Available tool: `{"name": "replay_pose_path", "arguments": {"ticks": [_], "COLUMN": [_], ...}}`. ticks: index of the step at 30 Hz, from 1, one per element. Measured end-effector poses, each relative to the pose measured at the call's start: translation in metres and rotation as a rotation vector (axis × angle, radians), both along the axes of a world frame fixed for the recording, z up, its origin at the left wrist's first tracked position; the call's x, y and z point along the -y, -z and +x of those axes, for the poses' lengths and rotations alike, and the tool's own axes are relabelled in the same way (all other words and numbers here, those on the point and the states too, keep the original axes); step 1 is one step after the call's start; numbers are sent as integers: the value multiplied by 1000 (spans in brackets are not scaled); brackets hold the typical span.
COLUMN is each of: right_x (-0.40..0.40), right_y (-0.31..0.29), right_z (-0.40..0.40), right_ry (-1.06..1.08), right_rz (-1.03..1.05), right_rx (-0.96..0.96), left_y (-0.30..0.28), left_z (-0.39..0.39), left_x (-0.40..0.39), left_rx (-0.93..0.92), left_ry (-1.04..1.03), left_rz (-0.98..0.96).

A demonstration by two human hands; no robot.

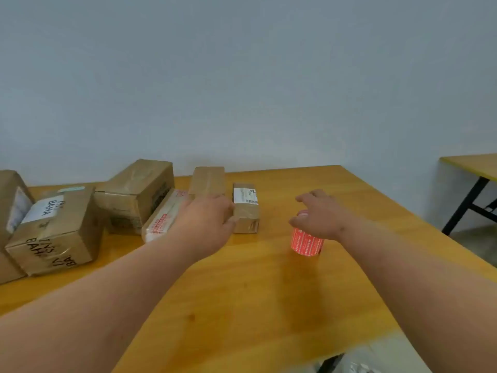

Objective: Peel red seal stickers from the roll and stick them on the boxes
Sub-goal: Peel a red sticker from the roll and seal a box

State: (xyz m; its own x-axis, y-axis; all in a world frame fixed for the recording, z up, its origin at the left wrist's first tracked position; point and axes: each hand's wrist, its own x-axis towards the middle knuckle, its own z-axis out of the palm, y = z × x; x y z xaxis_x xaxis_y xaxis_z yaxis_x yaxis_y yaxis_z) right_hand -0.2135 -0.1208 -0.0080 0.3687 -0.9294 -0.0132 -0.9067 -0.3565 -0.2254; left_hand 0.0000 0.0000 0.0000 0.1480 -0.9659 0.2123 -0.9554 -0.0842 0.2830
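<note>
Both hands spread: right hand (321, 218) over sticker roll (306, 242), left hand (208, 219) prob. touching small box (246, 208); upright roll could tip w/ a clumsy grab.

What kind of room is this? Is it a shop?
Probably a packing or mailroom workspace, not a shop floor. Taped cardboard boxes with shipping labels sit on a plain wooden table, beside a roll of red stickers, against a bare wall.

One head-worn wide view looks forward and down across the wooden surface (255, 292) toward the wall (242, 76) at 12 o'clock, forearms close below.
</note>
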Motion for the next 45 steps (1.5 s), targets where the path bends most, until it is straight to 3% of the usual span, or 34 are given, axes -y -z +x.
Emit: {"name": "replay_pose_path", "arguments": {"ticks": [4, 17, 25, 34, 45], "right_x": [5, -3, -38, -50, -47], "right_y": [8, 5, 5, 16, 11], "right_z": [-3, 30, 90, 138, 138], "right_ry": [13, -68, -176, -25, 42], "right_rz": [151, 150, 201, 403, 445], "right_rx": [-89, -153, -87, 202, 128], "left_y": [8, 35, 47, 58, 59], "left_z": [-3, 25, 50, 64, 43], "left_x": [12, -5, -28, -44, -39], "left_rx": [26, -65, -76, -84, -333], "left_ry": [16, -86, -157, -200, -53], "left_rz": [41, 88, 116, 167, 171]}}
